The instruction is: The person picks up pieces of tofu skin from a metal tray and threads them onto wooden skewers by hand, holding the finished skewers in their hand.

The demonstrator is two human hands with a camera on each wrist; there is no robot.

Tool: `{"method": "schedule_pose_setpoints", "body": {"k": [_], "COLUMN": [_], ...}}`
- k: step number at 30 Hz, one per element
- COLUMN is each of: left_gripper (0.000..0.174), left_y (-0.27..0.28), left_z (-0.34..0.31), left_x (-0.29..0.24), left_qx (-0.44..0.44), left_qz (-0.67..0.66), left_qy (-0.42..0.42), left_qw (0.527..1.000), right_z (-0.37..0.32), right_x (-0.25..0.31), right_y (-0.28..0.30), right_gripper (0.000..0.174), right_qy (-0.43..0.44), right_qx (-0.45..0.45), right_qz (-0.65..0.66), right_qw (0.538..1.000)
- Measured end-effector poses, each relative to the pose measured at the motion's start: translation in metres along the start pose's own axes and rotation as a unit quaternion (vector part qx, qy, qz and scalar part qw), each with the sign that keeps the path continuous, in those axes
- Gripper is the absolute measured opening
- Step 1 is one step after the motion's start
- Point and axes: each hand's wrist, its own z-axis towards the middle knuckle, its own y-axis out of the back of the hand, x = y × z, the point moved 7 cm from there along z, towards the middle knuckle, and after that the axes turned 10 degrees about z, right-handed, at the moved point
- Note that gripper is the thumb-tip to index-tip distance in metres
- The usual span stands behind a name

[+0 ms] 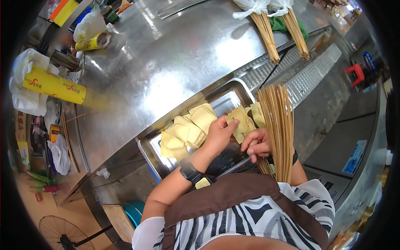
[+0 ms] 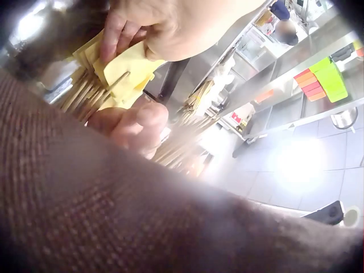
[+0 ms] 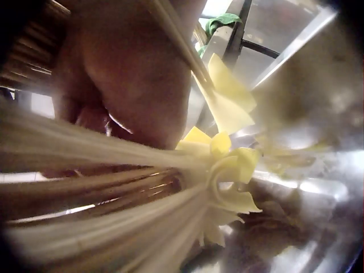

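Observation:
My left hand (image 1: pixel 218 135) pinches a pale yellow tofu-skin sheet (image 1: pixel 238 121) over the right part of a steel tray (image 1: pixel 239 83). In the left wrist view, a thin skewer (image 2: pixel 120 79) shows against the yellow sheet. Close beside it, my right hand (image 1: pixel 257 143) has its fingers curled round bamboo skewers, partly hidden by the hand. Folded yellow sheets (image 3: pixel 233 170) sit on the skewers' ends in the right wrist view. A large upright bundle of bare skewers (image 1: pixel 278 129) stands in front of my right forearm. More loose sheets (image 1: pixel 183 131) lie overlapped in the tray's left part.
A steel counter (image 1: pixel 125 91) stretches beyond the tray. Two skewer bundles (image 1: pixel 266 37) in white plastic bags lie at its far right. Yellow film rolls (image 1: pixel 54 85) and plastic bags are on the left. A grey cabinet (image 1: pixel 354 129) stands at right, a fan (image 1: pixel 66 235) at lower left.

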Motion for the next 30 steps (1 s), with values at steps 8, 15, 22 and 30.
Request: {"method": "schedule_pose_setpoints", "body": {"k": [8, 15, 22, 30], "left_gripper": [0.022, 0.016, 0.012, 0.009], "left_y": [0.013, -0.023, -0.015, 0.002], "left_z": [-0.019, -0.006, -0.012, -0.022], "left_x": [-0.052, -0.068, -0.066, -0.056], "left_qx": [-0.101, 0.058, 0.041, 0.077], "left_qz": [0.449, 0.064, 0.015, -0.042], "left_qy": [-0.112, -0.167, -0.121, -0.133], "left_qw": [0.881, 0.982, 0.992, 0.987], "right_z": [0.009, 0.007, 0.004, 0.009], "right_x": [-0.010, -0.007, -0.001, -0.009], "right_y": [-0.002, -0.012, -0.015, -0.005], "right_gripper": [0.024, 0.022, 0.021, 0.020], "right_qy": [-0.023, -0.015, 0.003, -0.017], "right_qx": [0.037, 0.027, 0.001, -0.010], "right_qz": [0.028, 0.051, 0.029, 0.044], "right_qw": [0.999, 0.998, 1.000, 0.999]}}
